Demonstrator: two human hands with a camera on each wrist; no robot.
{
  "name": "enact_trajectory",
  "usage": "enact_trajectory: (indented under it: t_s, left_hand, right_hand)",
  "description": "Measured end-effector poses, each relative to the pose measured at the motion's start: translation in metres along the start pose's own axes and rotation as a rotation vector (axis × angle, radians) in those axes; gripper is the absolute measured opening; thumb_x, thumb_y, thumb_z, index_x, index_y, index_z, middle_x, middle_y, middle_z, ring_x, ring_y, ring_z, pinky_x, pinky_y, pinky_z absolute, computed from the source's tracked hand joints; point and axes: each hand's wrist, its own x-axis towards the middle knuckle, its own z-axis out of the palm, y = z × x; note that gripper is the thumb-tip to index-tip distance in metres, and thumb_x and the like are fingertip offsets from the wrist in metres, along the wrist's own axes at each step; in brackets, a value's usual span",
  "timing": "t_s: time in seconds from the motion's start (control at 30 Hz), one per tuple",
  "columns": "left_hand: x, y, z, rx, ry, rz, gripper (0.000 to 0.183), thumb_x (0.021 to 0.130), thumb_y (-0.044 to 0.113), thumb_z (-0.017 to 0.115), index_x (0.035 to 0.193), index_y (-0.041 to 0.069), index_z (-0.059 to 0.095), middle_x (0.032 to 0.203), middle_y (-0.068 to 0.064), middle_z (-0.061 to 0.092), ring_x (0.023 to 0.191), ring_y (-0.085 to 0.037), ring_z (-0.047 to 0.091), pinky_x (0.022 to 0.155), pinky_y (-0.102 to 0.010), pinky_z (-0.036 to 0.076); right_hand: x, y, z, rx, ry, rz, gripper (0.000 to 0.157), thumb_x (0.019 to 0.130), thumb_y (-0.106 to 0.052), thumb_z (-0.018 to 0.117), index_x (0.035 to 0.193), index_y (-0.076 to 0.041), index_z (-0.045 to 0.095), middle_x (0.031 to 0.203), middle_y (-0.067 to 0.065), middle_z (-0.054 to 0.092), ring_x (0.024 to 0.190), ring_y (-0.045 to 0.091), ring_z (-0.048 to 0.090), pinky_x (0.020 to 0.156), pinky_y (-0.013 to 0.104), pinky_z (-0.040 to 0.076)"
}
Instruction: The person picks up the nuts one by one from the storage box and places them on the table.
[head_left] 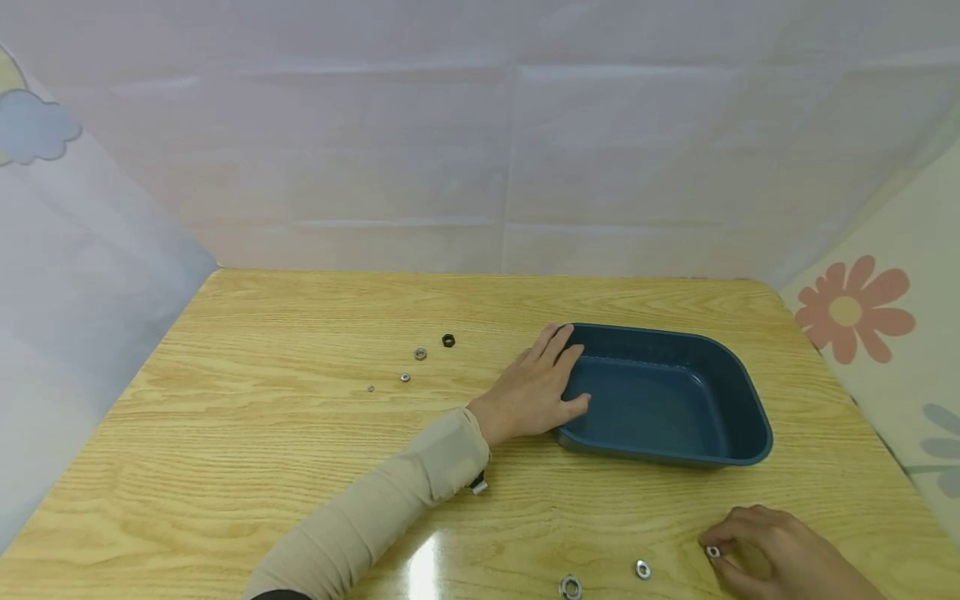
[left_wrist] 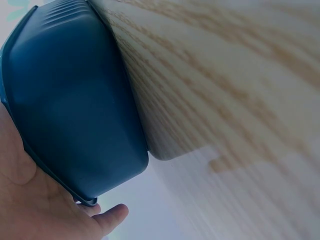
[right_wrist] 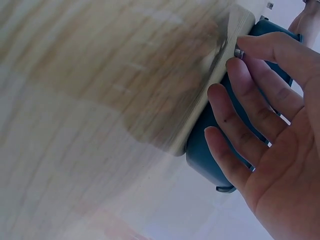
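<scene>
A dark blue rectangular tray (head_left: pixel 667 454) stands on the wooden table, right of the middle. My left hand (head_left: pixel 534 387) rests over its left rim, the thumb and some fingertips reaching over the inside. From the left wrist view, the palm (left_wrist: pixel 30 200) lies along the rim above the tray's outer wall (left_wrist: pixel 75 100). In front of the tray, my right hand (head_left: pixel 783 550) pinches a small metal nut (head_left: pixel 713 552) between thumb and index finger. The right wrist view shows this nut (right_wrist: pixel 239 53) at the fingertips, the other fingers loosely bent. The tray's visible floor bears nothing.
Near the front edge lie two silvery nuts, a larger one (head_left: pixel 571 587) and a smaller one (head_left: pixel 642 570). Left of the tray sit a black nut (head_left: pixel 448 341), a grey nut (head_left: pixel 421 354), a small nut (head_left: pixel 405 377) and a tiny one (head_left: pixel 371 388). Cloth walls surround the table.
</scene>
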Motion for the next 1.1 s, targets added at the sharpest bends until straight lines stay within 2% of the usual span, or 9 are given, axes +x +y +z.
enact_trajectory:
  t_s: [0.67, 1.1]
  left_hand:
    - [0.0003, 0.0003, -0.0001, 0.001, -0.009, -0.005, 0.07, 0.103, 0.05, 0.042, 0.159, 0.013, 0.022, 0.169, -0.006, 0.001, 0.157, -0.024, 0.001, 0.124, -0.041, 0.024]
    - [0.001, 0.0007, 0.0001, 0.004, -0.015, -0.005, 0.07, 0.103, 0.05, 0.041, 0.159, 0.013, 0.021, 0.169, -0.007, 0.001, 0.157, -0.025, 0.001, 0.124, -0.042, 0.024]
  right_hand:
    - [0.0001, 0.0032, -0.0012, 0.015, -0.048, -0.037, 0.02, 0.073, -0.011, 0.084, 0.09, -0.019, 0.076, 0.086, -0.021, 0.065, 0.075, -0.01, 0.049, 0.055, 0.018, 0.042]
    - [-0.0017, 0.0049, -0.0017, 0.018, -0.075, -0.001, 0.019, 0.074, -0.012, 0.084, 0.09, -0.016, 0.076, 0.087, -0.022, 0.067, 0.077, -0.011, 0.051, 0.056, 0.019, 0.044]
